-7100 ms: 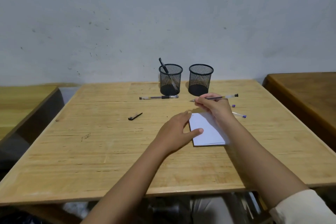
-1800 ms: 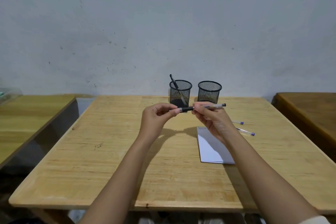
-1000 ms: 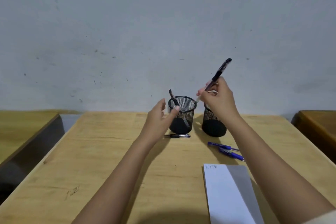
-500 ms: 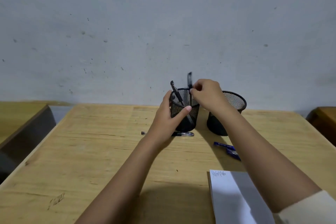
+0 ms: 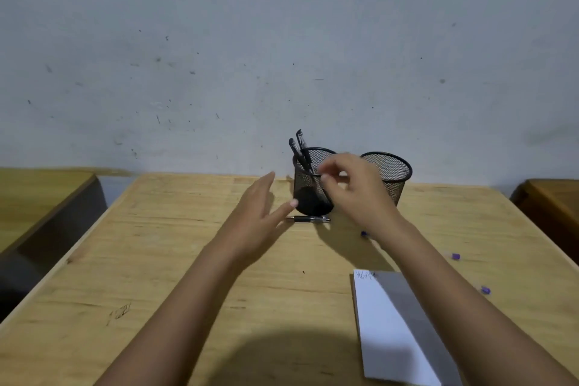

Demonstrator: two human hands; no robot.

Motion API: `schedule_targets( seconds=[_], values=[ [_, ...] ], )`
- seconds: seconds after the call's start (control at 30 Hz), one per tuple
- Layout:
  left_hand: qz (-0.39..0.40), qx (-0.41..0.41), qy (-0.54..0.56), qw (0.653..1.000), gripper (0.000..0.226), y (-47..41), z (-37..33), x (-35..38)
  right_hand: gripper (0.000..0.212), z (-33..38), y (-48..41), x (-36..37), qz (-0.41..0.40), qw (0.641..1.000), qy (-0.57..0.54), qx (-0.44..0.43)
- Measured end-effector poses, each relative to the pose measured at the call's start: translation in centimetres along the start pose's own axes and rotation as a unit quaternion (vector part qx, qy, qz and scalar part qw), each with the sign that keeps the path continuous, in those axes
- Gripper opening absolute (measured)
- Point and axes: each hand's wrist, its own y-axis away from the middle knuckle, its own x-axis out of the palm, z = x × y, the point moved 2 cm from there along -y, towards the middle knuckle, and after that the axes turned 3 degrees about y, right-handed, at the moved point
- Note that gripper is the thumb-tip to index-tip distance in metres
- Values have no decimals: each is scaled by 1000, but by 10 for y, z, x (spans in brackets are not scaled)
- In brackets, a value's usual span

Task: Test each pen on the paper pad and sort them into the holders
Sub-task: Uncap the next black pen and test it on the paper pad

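Note:
Two black mesh holders stand at the table's far edge. The left holder (image 5: 308, 185) has two black pens (image 5: 299, 149) leaning in it. The right holder (image 5: 393, 171) shows no pen above its rim. My right hand (image 5: 357, 189) hovers in front of both holders, fingers loosely curled and holding nothing. My left hand (image 5: 258, 216) is spread just left of the left holder, not touching it. A black pen (image 5: 308, 219) lies on the table in front of the left holder. The white paper pad (image 5: 388, 329), with scribbles at its top edge, lies near right.
Purple-capped pens lie right of my right arm, mostly hidden; their ends (image 5: 456, 256) (image 5: 485, 290) show. The wooden table (image 5: 156, 260) meets a grey wall behind. Other wooden tables stand at left (image 5: 37, 197) and right (image 5: 551, 197).
My right hand has dropped the black pen into the left holder and drawn back empty. My left hand has let go of that holder and moved away to the left.

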Motion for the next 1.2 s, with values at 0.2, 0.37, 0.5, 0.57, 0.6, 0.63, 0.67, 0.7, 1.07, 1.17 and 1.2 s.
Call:
schedule_targets(
  seconds=[0.2, 0.37, 0.5, 0.57, 0.6, 0.63, 0.67, 0.7, 1.07, 1.17, 1.2],
  values=[
    [59, -40, -264, 962, 81, 50, 48, -24, 28, -8, 32, 53, 181, 982, 62, -4],
    [89, -75, -297, 948, 89, 64, 54, -19, 34, -6, 30, 74, 216, 968, 127, -8],
    [87, -77, -308, 944, 87, 64, 57, -18, 26, -1, 25, 88, 216, 957, 194, -27],
    [82, -73, -307, 945, 81, 64, 57, -18, 24, 1, 21, 90, 217, 951, 216, -27],
    [80, -70, -305, 946, 78, 64, 57, -18, 24, 2, 20, 90, 223, 949, 221, -24],
    [76, -68, -301, 948, 77, 64, 57, -18, 23, 3, 19, 91, 228, 949, 219, -20],
    [71, -65, -296, 950, 76, 65, 57, -19, 22, 5, 19, 91, 224, 952, 205, -17],
    [66, -60, -286, 954, 75, 65, 57, -19, 21, 7, 18, 91, 209, 962, 177, -9],
    [-123, 17, 203, 971, 14, 84, -3, -19, 19, 42, 42, 48, 23, 858, -478, 188],
    [-126, 27, 228, 965, 11, 85, -13, -24, 17, 44, 57, 35, -22, 782, -584, 218],
    [-113, 31, 228, 967, 10, 86, -15, -25, 18, 43, 61, 31, -35, 763, -606, 223]
  ],
)
